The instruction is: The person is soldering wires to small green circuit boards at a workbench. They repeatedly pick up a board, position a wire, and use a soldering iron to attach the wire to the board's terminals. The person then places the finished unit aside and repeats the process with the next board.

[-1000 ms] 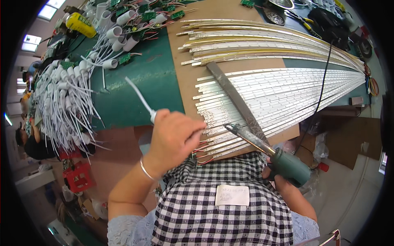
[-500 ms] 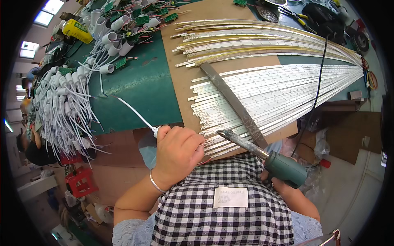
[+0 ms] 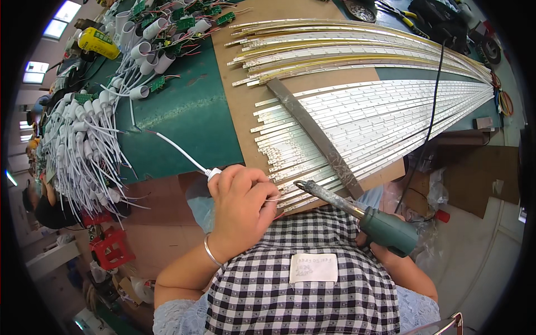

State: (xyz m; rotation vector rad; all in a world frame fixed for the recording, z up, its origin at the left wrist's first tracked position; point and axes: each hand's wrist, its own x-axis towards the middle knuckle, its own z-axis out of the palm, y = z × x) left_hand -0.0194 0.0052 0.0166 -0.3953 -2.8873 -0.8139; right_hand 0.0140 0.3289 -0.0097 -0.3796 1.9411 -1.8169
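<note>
My left hand (image 3: 240,212) is closed around a white end cap at the table's front edge. From the cap a white cord (image 3: 181,152) runs off to the upper left. A thin pale wire sticks out between thumb and finger, beside the ends of the lower LED strips (image 3: 335,134). My right hand (image 3: 385,255) grips the green handle of a soldering iron (image 3: 391,230), which partly hides the fingers. The iron's dark tip is over the strip ends, just right of my left hand; contact cannot be made out.
A grey flat bar (image 3: 312,137) lies across the lower strips. Yellow-edged strips (image 3: 335,53) fan out behind them. White corded caps (image 3: 84,134) and green circuit boards (image 3: 184,23) crowd the left. A black cord (image 3: 434,106) hangs over the right side. Pliers (image 3: 405,21) lie far back.
My left fingers have shifted on the cap, and the thin wire now shows, pointing at the strip ends. The view has tilted slightly; the soldering iron has hardly moved.
</note>
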